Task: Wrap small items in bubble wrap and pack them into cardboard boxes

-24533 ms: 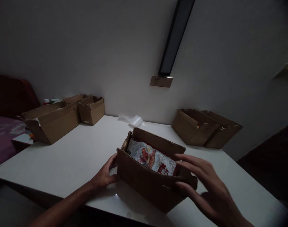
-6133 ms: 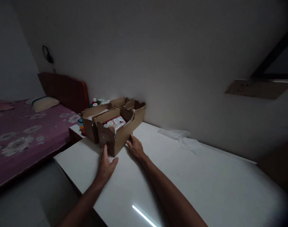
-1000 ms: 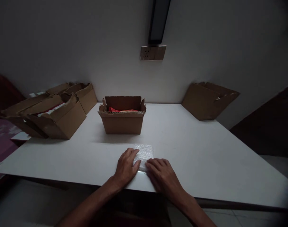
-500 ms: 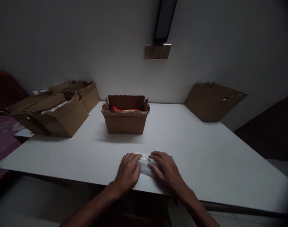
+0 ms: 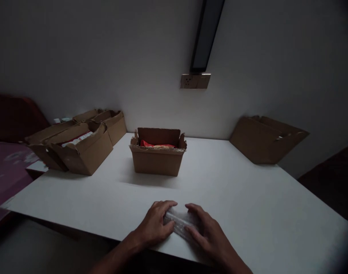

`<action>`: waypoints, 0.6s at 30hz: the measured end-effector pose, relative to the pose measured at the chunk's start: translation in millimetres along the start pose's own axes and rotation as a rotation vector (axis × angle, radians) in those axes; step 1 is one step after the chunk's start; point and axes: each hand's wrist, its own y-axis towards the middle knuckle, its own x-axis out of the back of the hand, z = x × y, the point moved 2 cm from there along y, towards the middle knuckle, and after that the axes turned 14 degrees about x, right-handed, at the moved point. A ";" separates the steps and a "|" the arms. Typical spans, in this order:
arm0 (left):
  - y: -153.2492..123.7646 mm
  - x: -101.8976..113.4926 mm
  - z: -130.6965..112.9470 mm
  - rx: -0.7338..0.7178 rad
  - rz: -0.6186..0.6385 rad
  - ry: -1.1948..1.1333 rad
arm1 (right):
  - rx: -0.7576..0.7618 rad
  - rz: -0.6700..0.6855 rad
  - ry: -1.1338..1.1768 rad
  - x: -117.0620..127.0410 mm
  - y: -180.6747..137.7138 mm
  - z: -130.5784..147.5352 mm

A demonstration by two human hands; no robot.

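Close to the table's front edge lies a small piece of clear bubble wrap (image 5: pixel 179 222), rolled or folded into a flattish bundle. My left hand (image 5: pixel 157 223) grips its left end, thumb on the near side and fingers arched over the far side. At the other end my right hand (image 5: pixel 206 229) curls around the wrap in the same way, partly covering it. Whether anything is inside the wrap I cannot tell. Beyond both hands an open cardboard box (image 5: pixel 157 161) stands upright, with a red package (image 5: pixel 155 145) showing inside.
Several open cardboard boxes (image 5: pixel 90 154) cluster at the left of the white table (image 5: pixel 233 190), one holding white and red items. Another cardboard box (image 5: pixel 262 142) sits at the back right. A wall socket (image 5: pixel 195 81) is above the table; a purple-covered surface (image 5: pixel 8 167) lies left.
The view has tilted upward, so the table and boxes appear lower. My fingers have risen from lying over the bubble wrap to arching around its ends, and the wrap has turned slightly.
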 end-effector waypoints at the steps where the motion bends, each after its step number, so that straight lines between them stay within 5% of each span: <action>1: -0.1 0.0 -0.3 -0.018 -0.001 0.009 | 0.003 0.032 0.002 1.0 1.0 0.0; 4: 3.4 10.8 -5.4 -0.142 -0.105 0.082 | 0.020 0.068 0.011 1.6 4.8 0.8; 11: 37.0 98.3 -59.2 -0.543 -0.814 0.399 | 0.036 -0.079 -0.026 -6.5 0.8 -8.3; 14: 67.5 123.7 -71.2 -0.493 -0.867 0.558 | 0.055 -0.146 -0.084 -7.6 -4.3 -15.0; 18: 97.7 133.5 -62.6 -0.389 -0.768 0.665 | 0.079 -0.133 -0.155 -4.5 -4.8 -15.0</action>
